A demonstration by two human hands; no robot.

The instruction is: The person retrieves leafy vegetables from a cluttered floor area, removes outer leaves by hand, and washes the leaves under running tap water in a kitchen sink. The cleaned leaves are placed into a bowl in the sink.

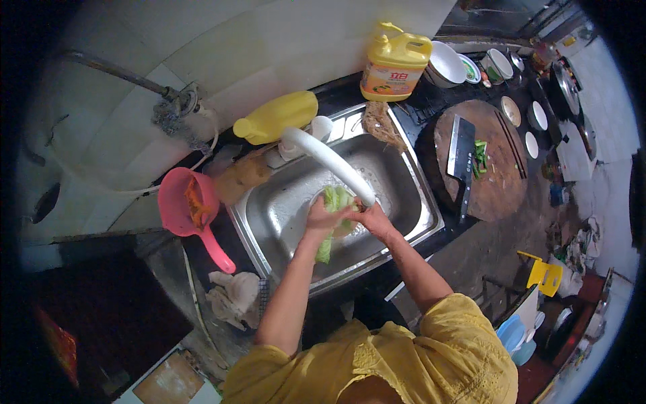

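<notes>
Over the stainless steel sink [272,222], my left hand [323,217] grips a leafy green vegetable [325,247], whose pale leaves show above and below the fingers. My right hand [372,218] meets it from the other side, fingers on the vegetable's stem end, right under the mouth of the white faucet spout [333,159]. Beneath the hands there seems to be a bowl, mostly hidden. Whether water runs from the spout is hard to tell.
Right of the sink, a cleaver [460,151] and chopped greens [479,159] lie on a round wooden chopping board [497,197]. A pink dipper [169,207] stands at the left. Behind are a yellow detergent jug [393,65], a yellow bottle [282,116] and a fibre scrubber [379,123].
</notes>
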